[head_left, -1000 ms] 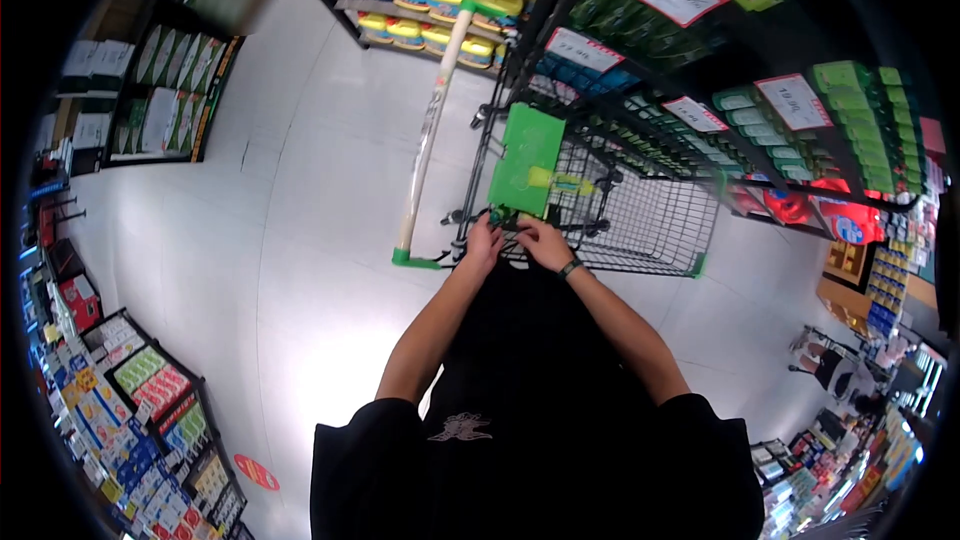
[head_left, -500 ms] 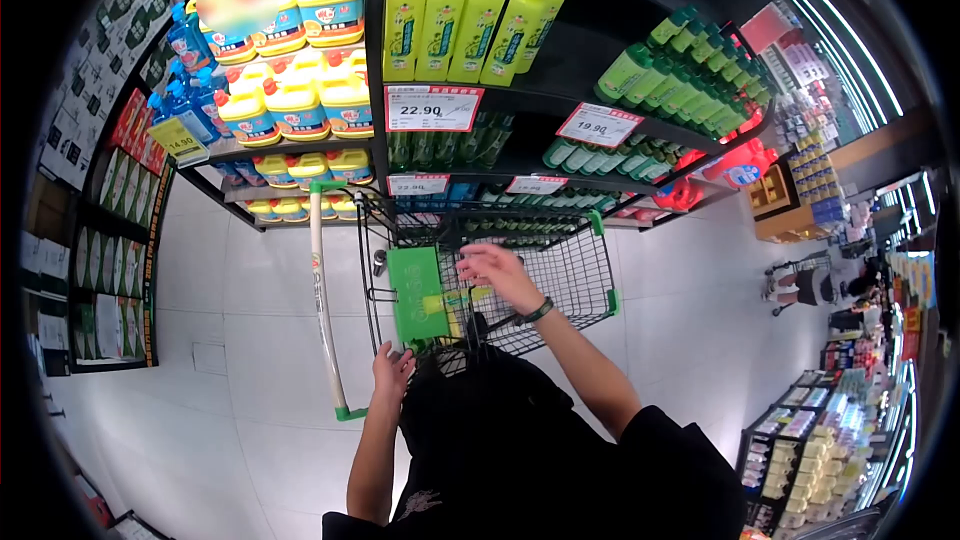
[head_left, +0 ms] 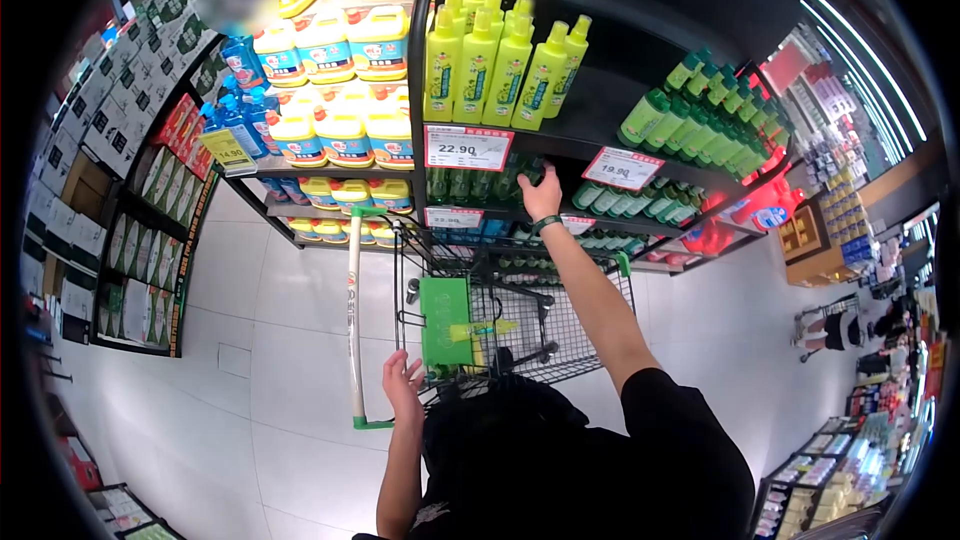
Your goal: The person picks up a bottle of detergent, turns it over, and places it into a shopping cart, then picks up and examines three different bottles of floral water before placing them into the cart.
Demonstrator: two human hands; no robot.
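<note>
Dark bottles (head_left: 480, 186) stood in a row behind a shelf edge, presumably for easy picking, under a price tag (head_left: 468, 148). The right hand (head_left: 541, 192) was at the row's end, grip curved; whether it clasped one, I could not tell. The left hand (head_left: 402, 387), grip loosely apart, held nothing near the cart (head_left: 445, 312).

On the upper shelf (head_left: 600, 90), bare room opens between the lime spray bottles (head_left: 508, 70) and the green bottles (head_left: 682, 122) toward its right end. A price card (head_left: 468, 148) on its front edge overhangs the dark green bottles (head_left: 462, 186); lower down, the shopping cart (head_left: 445, 302) bars the way.
</note>
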